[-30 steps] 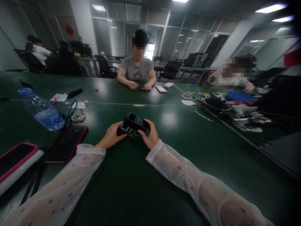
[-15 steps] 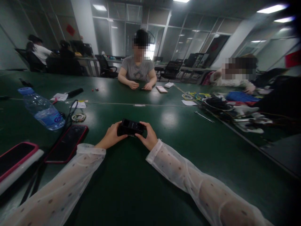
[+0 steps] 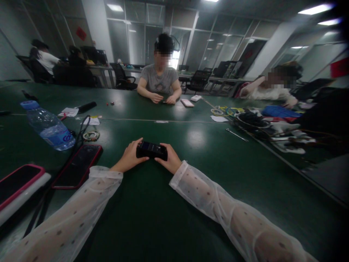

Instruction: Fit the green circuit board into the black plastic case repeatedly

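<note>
A small black box-shaped device (image 3: 152, 150) is held between both hands above the middle of the green table (image 3: 152, 218). My left hand (image 3: 130, 157) grips its left end, with the thumb along the near lower edge. Around the right end are the fingers and thumb of my right hand (image 3: 171, 158). Small pale marks show on the face turned up toward me; they are too small to read. The fingertips behind the device are partly hidden.
On the left are a water bottle (image 3: 51, 127), a red-edged phone (image 3: 77, 166), another phone (image 3: 19, 183), black cables and a beaded ring (image 3: 91, 135). A person (image 3: 159, 82) sits opposite. At right lie a wrench (image 3: 236, 135) and piled cables and parts (image 3: 283, 134).
The black device has tilted in my hands, so its marked face shows differently. My right fingers have shifted slightly at its right end. The person at the right has moved their head and arm.
</note>
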`<state>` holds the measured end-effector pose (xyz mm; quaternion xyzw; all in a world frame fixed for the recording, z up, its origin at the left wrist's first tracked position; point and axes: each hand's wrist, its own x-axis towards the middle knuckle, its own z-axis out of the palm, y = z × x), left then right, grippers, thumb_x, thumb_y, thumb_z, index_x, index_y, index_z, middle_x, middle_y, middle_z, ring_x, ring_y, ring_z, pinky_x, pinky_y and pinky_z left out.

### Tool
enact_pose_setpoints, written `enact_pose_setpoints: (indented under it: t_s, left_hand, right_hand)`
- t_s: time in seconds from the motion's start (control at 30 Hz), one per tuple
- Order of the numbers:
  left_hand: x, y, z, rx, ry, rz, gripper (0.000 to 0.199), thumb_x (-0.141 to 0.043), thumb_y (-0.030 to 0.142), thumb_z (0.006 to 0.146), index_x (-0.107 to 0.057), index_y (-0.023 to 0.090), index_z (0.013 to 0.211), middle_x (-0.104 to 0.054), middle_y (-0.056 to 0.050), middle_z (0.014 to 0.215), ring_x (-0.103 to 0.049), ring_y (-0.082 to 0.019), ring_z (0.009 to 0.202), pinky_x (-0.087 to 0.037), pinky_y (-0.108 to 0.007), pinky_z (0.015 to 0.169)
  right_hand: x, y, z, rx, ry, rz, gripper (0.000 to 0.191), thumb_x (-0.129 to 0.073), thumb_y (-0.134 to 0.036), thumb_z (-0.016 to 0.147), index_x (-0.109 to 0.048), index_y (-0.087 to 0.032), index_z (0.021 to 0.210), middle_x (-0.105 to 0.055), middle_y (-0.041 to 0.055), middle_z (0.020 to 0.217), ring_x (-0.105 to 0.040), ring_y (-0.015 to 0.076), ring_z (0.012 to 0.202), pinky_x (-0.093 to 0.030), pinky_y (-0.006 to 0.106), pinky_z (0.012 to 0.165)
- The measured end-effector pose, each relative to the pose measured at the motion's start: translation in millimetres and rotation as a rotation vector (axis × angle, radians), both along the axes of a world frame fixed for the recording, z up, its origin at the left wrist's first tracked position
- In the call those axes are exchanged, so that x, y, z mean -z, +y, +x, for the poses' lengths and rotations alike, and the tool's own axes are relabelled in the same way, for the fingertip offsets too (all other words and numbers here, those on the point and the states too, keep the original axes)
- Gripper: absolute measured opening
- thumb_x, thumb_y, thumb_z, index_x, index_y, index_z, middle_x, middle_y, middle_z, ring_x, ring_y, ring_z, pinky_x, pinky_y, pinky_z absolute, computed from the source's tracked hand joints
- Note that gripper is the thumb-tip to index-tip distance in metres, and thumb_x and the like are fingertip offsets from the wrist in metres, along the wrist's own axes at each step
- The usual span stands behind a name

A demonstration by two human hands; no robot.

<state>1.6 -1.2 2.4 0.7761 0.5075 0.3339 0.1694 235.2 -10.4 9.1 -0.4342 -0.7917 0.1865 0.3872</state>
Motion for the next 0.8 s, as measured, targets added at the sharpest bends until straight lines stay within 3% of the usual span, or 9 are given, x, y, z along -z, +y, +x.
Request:
enact_pose_setpoints:
  t_s: [0.13, 0.23, 0.43, 0.6, 0.8]
  left_hand:
    - [-3.2, -2, 1, 0.003, 0.006, -0.015, 0.089, -0.075, 0.048, 0.067, -0.030, 0.022, 0.140, -0.049, -0.014, 0.128, -0.049, -0.033, 0.117, -0.041, -0.051, 0.094]
    - [-4.6, -3, 2, -0.001, -0.008, -0.008, 0.085, -0.074, 0.044, 0.069, -0.032, 0.021, 0.139, -0.051, -0.014, 0.127, -0.050, -0.032, 0.116, -0.041, -0.050, 0.095]
    - [-2.2, -2, 1, 0.010, -0.022, -0.024, 0.078, -0.070, 0.040, 0.075, -0.030, 0.023, 0.140, -0.055, -0.012, 0.121, -0.051, -0.030, 0.115, -0.040, -0.051, 0.096]
    - [-3.4, -4, 0, 0.004, -0.028, -0.041, 0.076, -0.067, 0.042, 0.077, -0.030, 0.024, 0.140, -0.054, -0.012, 0.123, -0.051, -0.029, 0.116, -0.040, -0.051, 0.096]
    - [-3.2, -4, 0, 0.003, -0.048, -0.033, 0.073, -0.066, 0.042, 0.077, -0.032, 0.024, 0.140, -0.051, -0.013, 0.127, -0.050, -0.029, 0.118, -0.041, -0.049, 0.096]
  right_hand:
    - [-0.9, 1, 0, 0.004, 0.036, -0.046, 0.053, -0.070, -0.020, 0.073, -0.044, -0.018, 0.120, -0.058, 0.0110, 0.113, -0.058, 0.0255, 0.106, -0.047, 0.046, 0.094]
    - [-3.7, -1, 0, 0.036, 0.152, 0.025, 0.051, -0.068, -0.024, 0.076, -0.043, -0.019, 0.121, -0.057, 0.0105, 0.113, -0.058, 0.0244, 0.105, -0.047, 0.044, 0.094]
    - [-1.3, 4, 6, 0.242, 0.314, 0.165, 0.053, -0.059, -0.032, 0.082, -0.038, -0.018, 0.128, -0.049, 0.0143, 0.125, -0.051, 0.0271, 0.116, -0.043, 0.047, 0.100]
    - [13.1, 16, 13, 0.355, 0.279, 0.105, 0.051, -0.060, -0.024, 0.078, -0.040, -0.017, 0.125, -0.051, 0.0143, 0.119, -0.051, 0.0288, 0.114, -0.041, 0.051, 0.100]
    - [19.2, 19, 14, 0.325, 0.201, 0.011, 0.052, -0.062, -0.015, 0.073, -0.043, -0.017, 0.122, -0.052, 0.0127, 0.117, -0.051, 0.0282, 0.113, -0.041, 0.050, 0.101]
